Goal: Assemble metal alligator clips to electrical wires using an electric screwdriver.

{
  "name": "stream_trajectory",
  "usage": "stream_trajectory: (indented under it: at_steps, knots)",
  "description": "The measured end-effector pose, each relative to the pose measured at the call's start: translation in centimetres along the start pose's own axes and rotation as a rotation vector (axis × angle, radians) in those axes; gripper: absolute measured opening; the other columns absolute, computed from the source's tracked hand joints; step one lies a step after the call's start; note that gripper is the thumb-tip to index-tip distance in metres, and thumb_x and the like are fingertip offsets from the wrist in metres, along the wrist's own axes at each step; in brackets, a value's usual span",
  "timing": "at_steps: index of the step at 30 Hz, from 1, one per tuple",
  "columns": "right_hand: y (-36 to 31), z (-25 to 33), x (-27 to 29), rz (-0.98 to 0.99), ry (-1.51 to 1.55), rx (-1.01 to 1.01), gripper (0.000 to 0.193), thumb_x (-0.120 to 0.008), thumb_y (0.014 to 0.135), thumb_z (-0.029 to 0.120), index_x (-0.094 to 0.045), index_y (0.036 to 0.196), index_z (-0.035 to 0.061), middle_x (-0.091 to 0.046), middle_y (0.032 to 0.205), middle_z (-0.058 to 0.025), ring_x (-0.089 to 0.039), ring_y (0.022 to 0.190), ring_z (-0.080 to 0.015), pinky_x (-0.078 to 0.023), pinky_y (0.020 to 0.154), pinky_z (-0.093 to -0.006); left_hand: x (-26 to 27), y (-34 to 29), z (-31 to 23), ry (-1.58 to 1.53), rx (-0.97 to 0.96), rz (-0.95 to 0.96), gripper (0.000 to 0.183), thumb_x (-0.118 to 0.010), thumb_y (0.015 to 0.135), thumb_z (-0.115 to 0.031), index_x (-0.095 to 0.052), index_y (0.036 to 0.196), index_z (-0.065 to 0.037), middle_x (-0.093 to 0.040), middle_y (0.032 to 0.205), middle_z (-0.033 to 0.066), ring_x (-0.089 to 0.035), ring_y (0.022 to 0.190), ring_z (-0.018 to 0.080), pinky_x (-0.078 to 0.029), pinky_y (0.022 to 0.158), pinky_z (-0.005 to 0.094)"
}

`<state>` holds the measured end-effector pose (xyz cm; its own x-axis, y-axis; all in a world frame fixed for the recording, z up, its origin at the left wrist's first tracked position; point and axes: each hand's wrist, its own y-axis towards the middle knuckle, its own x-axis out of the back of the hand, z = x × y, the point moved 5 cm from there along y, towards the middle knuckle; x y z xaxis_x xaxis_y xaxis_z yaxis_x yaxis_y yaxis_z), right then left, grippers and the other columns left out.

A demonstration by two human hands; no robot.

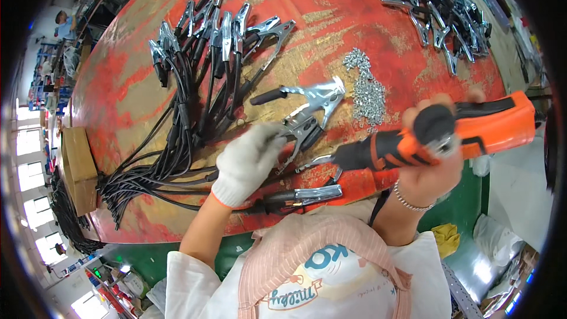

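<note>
My left hand point(245, 159), in a white knit glove, has its fingers closed round a silver metal battery clamp point(304, 127). Right beside it is a clamp with a black handle sleeve point(269, 96); I cannot tell whether both are parts of one clamp. My bare right hand point(436, 171) grips an orange and black cordless power screwdriver point(499, 129). Its nose points left toward the held clamp; whether the tip touches is unclear. Near the table's front edge lies another clamp point(319, 193) on a black cable. Just beyond the screwdriver is a heap of small metal nuts point(369, 94).
Black cables with clamps point(227, 35) lie bundled across the left of the worn red table point(331, 29). At the far right is a pile of loose clamps point(437, 12). A cardboard box point(80, 165) stands by the left edge. A yellow cloth point(446, 239) lies below at right.
</note>
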<state>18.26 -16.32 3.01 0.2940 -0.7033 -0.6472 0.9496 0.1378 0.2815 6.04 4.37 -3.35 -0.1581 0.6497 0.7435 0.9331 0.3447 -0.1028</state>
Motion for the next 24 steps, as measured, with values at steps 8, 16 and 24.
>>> stream_trajectory:
  at_steps: [8, 16, 24]
  knots:
    - [-1.7, -10.3, -5.7, 0.14, -0.18, -0.372, 0.055, -0.07, 0.072, -0.008, -0.042, 0.118, 0.0029, -0.062, 0.089, -0.008, -0.063, 0.082, -0.0152, -0.052, 0.073, -0.0283, 5.4, -1.1, -0.2, -1.356, 0.339, -0.02, 0.056, -0.061, 0.081, -0.016, -0.035, 0.128, 0.001, -0.058, 0.076, 0.0108, -0.053, 0.05, 0.0117, -0.038, 0.04, 0.0198]
    - [-2.9, -13.4, -10.2, 0.279, -0.189, -0.428, 0.049, -0.071, 0.074, -0.003, -0.044, 0.115, 0.002, -0.064, 0.09, -0.008, -0.063, 0.082, -0.0132, -0.052, 0.074, -0.0265, 7.2, -2.2, 0.7, -1.481, 0.296, 0.026, 0.062, -0.058, 0.082, -0.011, -0.029, 0.136, -0.002, -0.06, 0.075, 0.0105, -0.052, 0.049, 0.0106, -0.036, 0.04, 0.019]
    - [-2.8, -13.7, -10.9, 0.344, -0.137, -0.456, 0.048, -0.07, 0.075, -0.004, -0.044, 0.115, 0.0026, -0.064, 0.092, -0.0082, -0.063, 0.085, -0.0134, -0.052, 0.075, -0.0266, 7.1, -2.1, 0.9, -1.583, 0.222, 0.175, 0.062, -0.058, 0.082, -0.013, -0.03, 0.137, -0.004, -0.058, 0.076, 0.0095, -0.05, 0.051, 0.0091, -0.033, 0.041, 0.0186]
